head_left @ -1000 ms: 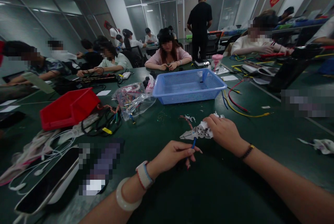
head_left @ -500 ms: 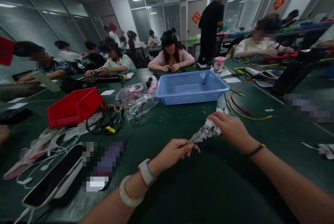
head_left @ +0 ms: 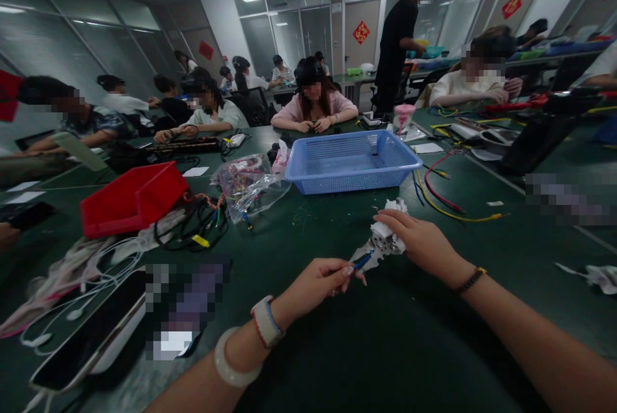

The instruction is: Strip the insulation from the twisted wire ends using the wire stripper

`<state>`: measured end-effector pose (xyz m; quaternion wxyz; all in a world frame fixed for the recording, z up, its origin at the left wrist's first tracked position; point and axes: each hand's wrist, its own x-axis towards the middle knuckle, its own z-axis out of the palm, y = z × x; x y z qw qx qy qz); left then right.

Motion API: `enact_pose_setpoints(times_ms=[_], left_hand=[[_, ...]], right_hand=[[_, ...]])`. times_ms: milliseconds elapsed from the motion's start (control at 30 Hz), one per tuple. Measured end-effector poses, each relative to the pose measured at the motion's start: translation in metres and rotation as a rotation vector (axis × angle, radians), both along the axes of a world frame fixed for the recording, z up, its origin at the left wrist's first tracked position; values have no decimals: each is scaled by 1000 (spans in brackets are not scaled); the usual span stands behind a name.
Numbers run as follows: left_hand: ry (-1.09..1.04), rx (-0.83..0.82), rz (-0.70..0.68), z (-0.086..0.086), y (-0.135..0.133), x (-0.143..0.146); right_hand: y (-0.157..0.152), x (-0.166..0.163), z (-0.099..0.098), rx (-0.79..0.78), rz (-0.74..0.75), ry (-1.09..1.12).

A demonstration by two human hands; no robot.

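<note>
My right hand [head_left: 418, 236] is closed round the handles of a wire stripper [head_left: 380, 245], which are wrapped in something white and crumpled. The tool's silver jaws point down and left, towards my left hand [head_left: 324, 281]. Between the thumb and fingers of that hand is a short blue wire [head_left: 362, 260]. It lies along or across the jaws; whether they grip it I cannot tell. Both hands are just above the dark green table [head_left: 395, 349].
A blue basket [head_left: 354, 180] stands ahead, with a clear plastic bag [head_left: 250, 185] of wires and a red bin [head_left: 135, 201] to its left. A phone [head_left: 91, 329] and white earphones [head_left: 74, 315] lie at left. Loose coloured cables [head_left: 457, 212] lie right. People sit around the table.
The wire stripper and my right hand have shifted slightly left and down. More of the blue wire now shows at the jaws. My left hand stays almost in place.
</note>
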<state>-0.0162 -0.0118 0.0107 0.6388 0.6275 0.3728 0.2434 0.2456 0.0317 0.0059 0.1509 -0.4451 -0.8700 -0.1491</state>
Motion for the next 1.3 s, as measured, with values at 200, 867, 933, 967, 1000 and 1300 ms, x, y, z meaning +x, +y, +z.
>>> enact_pose_setpoints(times_ms=[200, 867, 933, 967, 1000, 1300], left_hand=[[-10, 1, 0, 0, 0, -1], [-88, -18, 4, -3, 2, -2], [-82, -19, 1, -5, 2, -3], [-78, -19, 0, -5, 2, -3], [-70, -19, 0, -5, 2, -3], [-54, -39, 38, -1, 0, -1]], right_hand=[[-1, -1, 5, 68, 9, -25], [-2, -1, 1, 75, -30, 31], [-1, 1, 0, 64, -19, 34], [-1, 1, -1, 62, -13, 35], [-1, 2, -1, 60, -10, 34], [-3, -2, 5, 62, -32, 38]])
